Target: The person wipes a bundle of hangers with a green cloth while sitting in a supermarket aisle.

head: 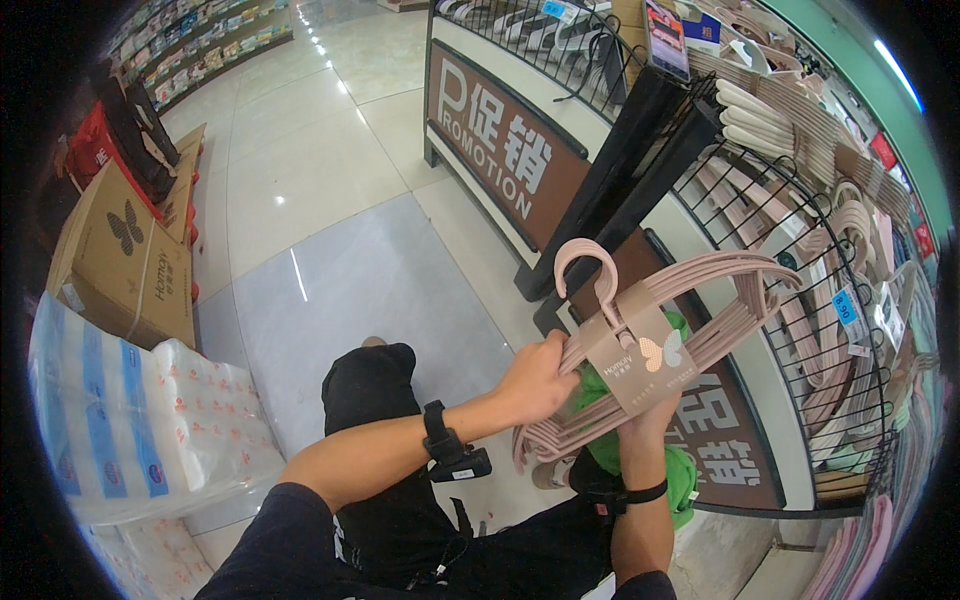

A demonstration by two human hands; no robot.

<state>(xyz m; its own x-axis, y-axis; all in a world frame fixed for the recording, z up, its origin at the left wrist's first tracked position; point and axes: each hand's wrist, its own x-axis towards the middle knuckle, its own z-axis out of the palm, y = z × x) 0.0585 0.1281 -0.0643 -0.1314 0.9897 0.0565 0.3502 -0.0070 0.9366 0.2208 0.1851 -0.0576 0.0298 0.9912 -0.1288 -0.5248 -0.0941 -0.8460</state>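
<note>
A bundle of pink plastic clothes hangers (724,281), bound by a printed cardboard sleeve (637,360), is held out in front of me. My left hand (536,382) grips the bundle's near left side, fingers curled around the hanger bars. From below, my right hand (651,416) supports the lower side by the sleeve; its fingers are mostly hidden behind the bundle. A green cloth (681,480) hangs beside my right wrist, and more green shows behind the hangers. Whether my right hand holds the cloth, I cannot tell. The stacked hooks point up and left.
A wire-basket display (795,202) full of hangers stands at the right, with a price tag (844,306). A phone (667,37) rests on the black post (622,172). At left are a cardboard box (124,255) and plastic-wrapped paper packs (210,412) on the tiled floor (352,277).
</note>
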